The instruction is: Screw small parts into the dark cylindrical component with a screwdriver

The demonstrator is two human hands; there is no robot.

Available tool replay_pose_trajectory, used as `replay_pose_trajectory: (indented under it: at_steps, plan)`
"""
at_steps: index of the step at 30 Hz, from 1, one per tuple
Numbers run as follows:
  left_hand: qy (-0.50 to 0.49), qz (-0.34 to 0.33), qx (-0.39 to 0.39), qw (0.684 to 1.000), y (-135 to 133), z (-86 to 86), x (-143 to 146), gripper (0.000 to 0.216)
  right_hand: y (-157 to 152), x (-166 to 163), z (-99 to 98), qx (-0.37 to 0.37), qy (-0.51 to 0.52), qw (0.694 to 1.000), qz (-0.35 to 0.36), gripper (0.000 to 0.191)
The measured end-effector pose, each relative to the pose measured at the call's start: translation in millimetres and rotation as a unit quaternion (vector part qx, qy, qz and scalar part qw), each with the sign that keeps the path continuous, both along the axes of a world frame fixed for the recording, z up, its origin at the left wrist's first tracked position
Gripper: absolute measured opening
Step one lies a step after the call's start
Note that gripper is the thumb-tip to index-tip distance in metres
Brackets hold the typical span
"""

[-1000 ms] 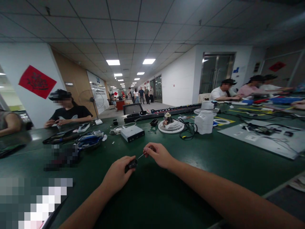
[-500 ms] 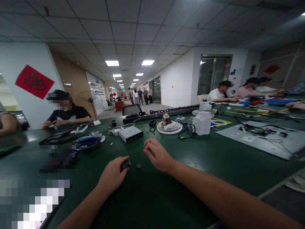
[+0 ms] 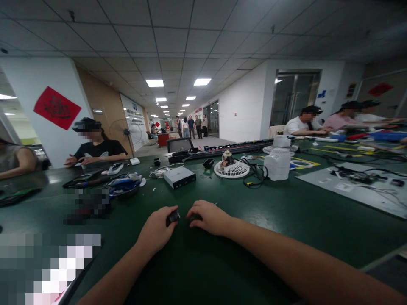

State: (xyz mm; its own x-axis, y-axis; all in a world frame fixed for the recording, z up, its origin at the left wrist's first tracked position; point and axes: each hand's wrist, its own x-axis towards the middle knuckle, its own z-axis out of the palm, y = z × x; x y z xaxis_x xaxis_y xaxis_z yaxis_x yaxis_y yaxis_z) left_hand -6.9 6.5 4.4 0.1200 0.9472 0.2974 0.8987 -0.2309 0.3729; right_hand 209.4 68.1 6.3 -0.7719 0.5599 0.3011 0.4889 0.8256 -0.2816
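My left hand [image 3: 157,231] is curled round a small black part [image 3: 173,217], pinched between thumb and fingers just above the green table [image 3: 254,220]. Right beside it, my right hand [image 3: 206,217] lies palm down with its fingertips pressed on another small dark piece [image 3: 193,218] on the table top. The two hands are almost touching. What the dark piece is I cannot make out.
Beyond my hands lie a grey box-shaped drive [image 3: 179,177], a white fan grille with a motor [image 3: 231,168], a white fan base [image 3: 279,159] and black cables. A grey mat [image 3: 359,186] with parts lies at the right. Other people sit at the left and far right.
One second ago my right hand held a thin rod off the black part in my left. It then let go above a small piece on the table and now presses down on it.
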Motion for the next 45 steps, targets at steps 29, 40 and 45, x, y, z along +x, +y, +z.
replay_pose_trajectory:
  at_steps: [29,40,45]
  plan:
    - [-0.095,-0.209,-0.001,0.973,-14.3,2.4,10.3,0.063,-8.1,3.5,2.9,0.07,0.162,0.984,0.027,0.021]
    - [-0.092,-0.21,-0.031,0.973,-19.2,9.4,14.5,0.064,-7.7,4.9,8.1,0.093,0.073,0.992,0.042,0.015]
    - [-0.093,-0.218,-0.034,0.971,-22.5,10.7,16.8,0.065,-10.4,5.8,8.9,0.08,0.073,0.993,0.048,0.015]
